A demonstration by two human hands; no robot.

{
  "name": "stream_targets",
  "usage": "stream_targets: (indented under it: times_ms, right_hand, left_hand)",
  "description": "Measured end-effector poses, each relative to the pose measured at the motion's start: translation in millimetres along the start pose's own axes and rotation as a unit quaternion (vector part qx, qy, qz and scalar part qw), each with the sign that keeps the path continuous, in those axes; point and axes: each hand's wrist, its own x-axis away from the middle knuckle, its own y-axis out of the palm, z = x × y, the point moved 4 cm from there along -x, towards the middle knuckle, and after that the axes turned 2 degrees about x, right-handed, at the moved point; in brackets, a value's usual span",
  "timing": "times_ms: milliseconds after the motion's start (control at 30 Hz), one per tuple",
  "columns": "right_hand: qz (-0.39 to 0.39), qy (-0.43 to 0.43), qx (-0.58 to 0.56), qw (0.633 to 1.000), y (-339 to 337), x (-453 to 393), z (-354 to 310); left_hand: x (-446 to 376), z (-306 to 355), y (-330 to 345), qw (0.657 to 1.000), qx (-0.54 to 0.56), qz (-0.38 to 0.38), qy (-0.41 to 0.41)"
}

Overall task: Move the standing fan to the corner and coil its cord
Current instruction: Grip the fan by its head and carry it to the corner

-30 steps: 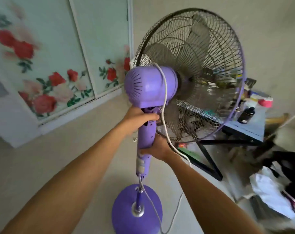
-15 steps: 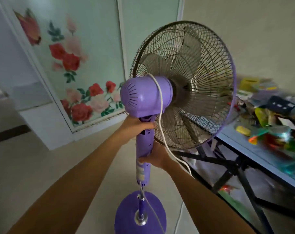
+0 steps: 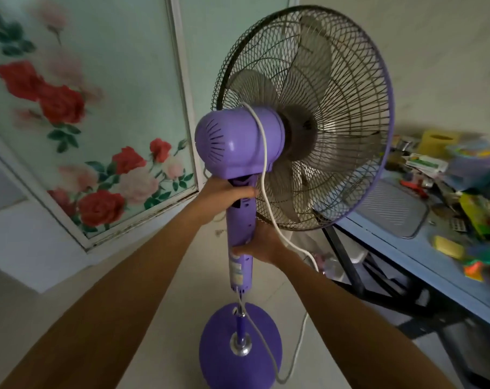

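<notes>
Swinging toward the flowered panel, the view is now showing the desk closer on the right, so the carry is probably nearing the corner. Both hands are gripping the fan: left hand under the motor, right hand lower, the cord hanging uncoiled.

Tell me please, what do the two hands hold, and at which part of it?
Both hold the purple standing fan by its upper column: the left hand just under the motor housing, the right hand lower down.
</notes>
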Motion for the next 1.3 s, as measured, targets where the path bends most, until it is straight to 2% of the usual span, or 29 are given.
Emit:
stream_targets:
  times_ms: [400,833,1000,1300]
  right_hand:
    - [0.021,0.033,0.038,0.999,-53,-228,-6]
    - [0.02,0.06,-0.037,0.997,-143,-468,20]
    - [0.049,0.085,-0.046,0.994,-176,-541,34]
    - [0.155,0.147,-0.077,0.974,-235,-687,65]
  left_hand:
    - [-233,0,-36,1.0,0.007,-0.016,0.021]
    - [-496,-3,-25,0.998,-0.027,-0.049,0.002]
    - [-589,-7,-14,0.996,-0.038,-0.082,0.005]
    - [-772,-14,11,0.977,-0.032,-0.21,0.025]
